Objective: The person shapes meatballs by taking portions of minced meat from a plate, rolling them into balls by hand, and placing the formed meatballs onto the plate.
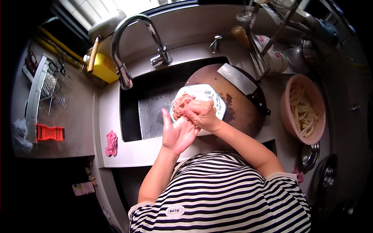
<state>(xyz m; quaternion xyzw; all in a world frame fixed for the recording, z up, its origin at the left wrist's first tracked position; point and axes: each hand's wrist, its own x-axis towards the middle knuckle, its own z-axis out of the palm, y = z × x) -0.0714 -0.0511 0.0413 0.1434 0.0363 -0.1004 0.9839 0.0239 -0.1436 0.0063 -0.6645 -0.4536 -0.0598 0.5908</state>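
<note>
My left hand (179,134) is palm up with the thumb spread wide; its fingertips are partly hidden behind my right hand. My right hand (203,115) is curled closed just above the left palm and fingers, and what it holds, if anything, is hidden. Beyond both hands lies a mound of raw minced meat (181,105) on a white plate (206,90); the right fingers are right beside the meat. Under the plate is a round brown wooden cutting board (243,116) laid over part of the sink. A cleaver (237,79) rests on the board's far right.
The dark sink (151,116) has a chrome faucet (124,73) arching over its left. At right stands a pink basin (286,112) of pale cut strips. A yellow bottle (104,66), a pink cloth (111,143) and an orange grater (50,132) are to the left.
</note>
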